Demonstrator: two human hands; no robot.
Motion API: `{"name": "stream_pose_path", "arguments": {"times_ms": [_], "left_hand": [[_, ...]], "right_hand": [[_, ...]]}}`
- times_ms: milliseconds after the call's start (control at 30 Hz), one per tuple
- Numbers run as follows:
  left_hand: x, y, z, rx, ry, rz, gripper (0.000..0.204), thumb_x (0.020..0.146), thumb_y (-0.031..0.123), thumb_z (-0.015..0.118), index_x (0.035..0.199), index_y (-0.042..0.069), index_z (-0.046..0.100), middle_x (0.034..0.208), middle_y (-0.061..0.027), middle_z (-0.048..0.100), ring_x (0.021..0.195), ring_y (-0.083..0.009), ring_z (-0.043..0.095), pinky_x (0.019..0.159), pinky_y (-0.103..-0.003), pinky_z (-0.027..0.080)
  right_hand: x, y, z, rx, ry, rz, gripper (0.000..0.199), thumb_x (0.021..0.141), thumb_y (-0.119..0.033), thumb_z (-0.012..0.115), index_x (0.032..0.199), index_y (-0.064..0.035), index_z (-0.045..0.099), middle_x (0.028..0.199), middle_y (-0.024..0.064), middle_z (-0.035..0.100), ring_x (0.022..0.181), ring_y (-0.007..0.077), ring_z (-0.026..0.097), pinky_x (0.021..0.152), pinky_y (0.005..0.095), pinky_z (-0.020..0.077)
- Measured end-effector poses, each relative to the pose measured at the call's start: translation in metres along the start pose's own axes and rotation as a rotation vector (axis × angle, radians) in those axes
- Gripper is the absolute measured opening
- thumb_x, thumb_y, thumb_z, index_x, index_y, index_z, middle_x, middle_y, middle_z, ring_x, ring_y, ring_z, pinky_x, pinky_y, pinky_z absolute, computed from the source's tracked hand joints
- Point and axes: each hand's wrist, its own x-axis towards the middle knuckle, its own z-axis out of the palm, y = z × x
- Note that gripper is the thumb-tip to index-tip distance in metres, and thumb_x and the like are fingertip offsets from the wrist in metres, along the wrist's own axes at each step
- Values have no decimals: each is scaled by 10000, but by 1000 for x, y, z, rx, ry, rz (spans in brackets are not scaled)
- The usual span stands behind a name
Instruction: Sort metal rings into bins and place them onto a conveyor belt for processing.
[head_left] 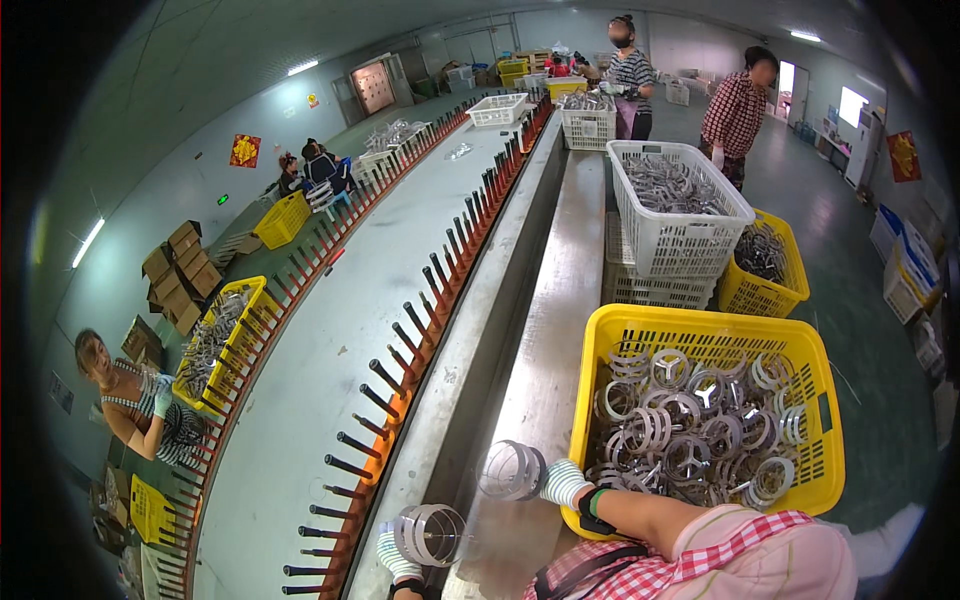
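My left hand (397, 557), in a striped glove, is closed on a silver metal ring part (432, 535) at the near edge of the bench. Its hoops stand on edge, side by side. To the right, my right hand (566, 484), gloved alike, grips a second ring part (508, 470) by its right side, over the metal ledge (545, 340). A gap separates the two parts. Just beyond my right forearm stands a yellow basket (700, 325) heaped with similar silver rings (686, 412), some with three-spoked centres.
Left of the ledge runs a long line with upright dark pegs (378, 400) along both edges. A white crate (680, 235) of metal parts is stacked beyond the yellow basket, beside another yellow basket (765, 285). Co-workers stand at the far end (632, 90) and across the line (140, 410).
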Motion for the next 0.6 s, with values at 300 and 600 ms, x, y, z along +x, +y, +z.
{"name": "stream_pose_path", "arguments": {"times_ms": [300, 600], "left_hand": [[-30, 83, -76, 466, -12, 1, 355, 960, 289, 264, 1030, 143, 580, 1082, -56, 587, 1055, -220, 506, 965, -362, 320], [-22, 92, -87, 532, -58, -48, 290, 943, 243, 306, 976, 159, 581, 1014, -46, 592, 1009, -201, 519, 913, -344, 347]], "right_hand": [[-1, -1, -8, 15, 13, 26, 381, 889, -253, 345, 1042, -66, 639, 973, 153, 655, 900, 266, 643, 773, 401, 490], [15, 0, 0, 32, 11, 15, 366, 885, -236, 353, 1048, -80, 642, 978, 150, 655, 898, 268, 644, 752, 411, 498]]}}
